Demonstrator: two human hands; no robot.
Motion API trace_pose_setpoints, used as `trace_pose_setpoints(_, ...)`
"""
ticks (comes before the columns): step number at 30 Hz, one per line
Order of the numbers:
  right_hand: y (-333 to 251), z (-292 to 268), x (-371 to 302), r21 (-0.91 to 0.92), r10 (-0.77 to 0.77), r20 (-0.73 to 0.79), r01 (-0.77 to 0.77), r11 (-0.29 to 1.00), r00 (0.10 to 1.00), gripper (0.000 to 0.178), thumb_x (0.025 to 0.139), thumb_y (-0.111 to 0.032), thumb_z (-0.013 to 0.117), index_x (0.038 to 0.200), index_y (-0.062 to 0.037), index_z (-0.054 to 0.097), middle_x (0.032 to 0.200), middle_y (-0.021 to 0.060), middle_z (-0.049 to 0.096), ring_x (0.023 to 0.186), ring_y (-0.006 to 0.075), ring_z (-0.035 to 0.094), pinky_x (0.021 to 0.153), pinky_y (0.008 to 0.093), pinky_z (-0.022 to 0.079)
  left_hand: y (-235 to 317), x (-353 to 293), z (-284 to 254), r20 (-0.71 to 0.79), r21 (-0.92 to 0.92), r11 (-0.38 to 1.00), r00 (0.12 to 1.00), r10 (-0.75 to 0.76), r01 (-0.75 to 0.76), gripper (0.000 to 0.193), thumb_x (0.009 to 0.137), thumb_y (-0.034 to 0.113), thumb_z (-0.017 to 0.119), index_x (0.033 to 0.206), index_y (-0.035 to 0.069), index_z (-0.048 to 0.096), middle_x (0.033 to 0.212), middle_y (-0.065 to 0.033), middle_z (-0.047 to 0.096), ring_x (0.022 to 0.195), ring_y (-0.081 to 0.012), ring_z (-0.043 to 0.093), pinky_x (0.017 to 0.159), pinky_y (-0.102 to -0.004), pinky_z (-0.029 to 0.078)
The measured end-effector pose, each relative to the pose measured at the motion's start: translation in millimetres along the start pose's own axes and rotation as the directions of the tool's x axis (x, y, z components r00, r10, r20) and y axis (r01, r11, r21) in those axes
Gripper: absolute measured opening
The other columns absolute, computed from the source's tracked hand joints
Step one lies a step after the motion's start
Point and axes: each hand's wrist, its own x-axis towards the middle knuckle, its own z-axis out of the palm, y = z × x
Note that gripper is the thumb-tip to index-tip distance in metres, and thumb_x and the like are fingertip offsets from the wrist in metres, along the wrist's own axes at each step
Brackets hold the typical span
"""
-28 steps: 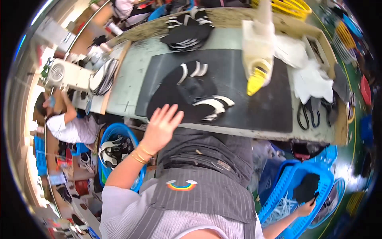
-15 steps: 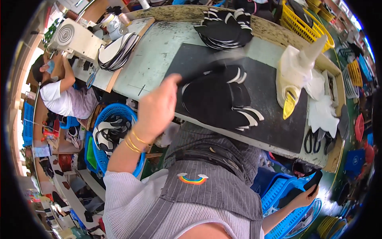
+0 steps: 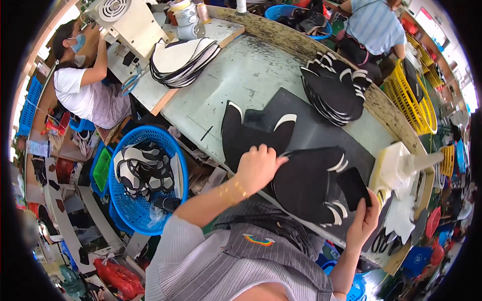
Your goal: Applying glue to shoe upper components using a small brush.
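Observation:
My left hand (image 3: pixel 258 168), fingers curled and pressed together, grips the near edge of a black shoe-upper piece with white tips (image 3: pixel 258 134). This piece lies flat on a dark mat (image 3: pixel 286 103). Just right of it is a stack of similar black shoe-upper pieces (image 3: pixel 309 183), their white tips pointing right; my left thumb reaches to its edge. In my right hand (image 3: pixel 365 220) is a small black rectangular piece (image 3: pixel 353 186), pinched at its lower end and held over the stack's right side.
Another black upper stack (image 3: pixel 334 93) lies farther back. At right stand a glue bottle (image 3: pixel 391 168) and white cut pieces (image 3: pixel 401 215). A blue basket of parts (image 3: pixel 148 220) is at left. Beyond the white pieces (image 3: pixel 183 57), a co-worker (image 3: pixel 90 90) sits at a sewing machine (image 3: pixel 128 25).
My left hand has moved right and set a black upper piece beside the stack. My right hand has come up from the blue basket with the small black piece. The view has turned.

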Motion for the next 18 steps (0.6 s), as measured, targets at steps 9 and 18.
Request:
trace_pose_setpoints(9, -15.3, 156.0, 89.3, 0.203, 0.02, 0.746, -0.256, 0.945, 0.666, 0.015, 0.089, -0.003, 0.057, 0.104, 0.0004, 0.057, 0.08, -0.001, 0.057, 0.071, 0.0024, 0.05, 0.063, 0.0174, 0.04, -75.2, 6.5, -18.8, 0.318, -0.926, 0.108, 0.901, -0.295, 0.363, 0.029, 0.083, 0.015, 0.07, 0.106, 0.001, 0.061, 0.09, -0.0044, 0.064, 0.079, -0.0088, 0.062, 0.062, -0.0215, 0.049)
trace_pose_setpoints(18, 24.3, 254.9, 133.4, -0.054, 0.229, 0.772, -0.298, 0.953, 0.592, 0.019, 0.085, -0.015, 0.064, 0.078, 0.0018, 0.057, 0.061, 0.0048, 0.059, 0.053, 0.0094, 0.057, 0.046, 0.0241, 0.045, -118.7, 55.7, 19.1, 0.397, -0.762, 0.287, 0.769, -0.5, 0.58, 0.021, 0.086, 0.018, 0.064, 0.086, -0.002, 0.064, 0.069, -0.0062, 0.066, 0.056, -0.0098, 0.06, 0.053, -0.0236, 0.045)
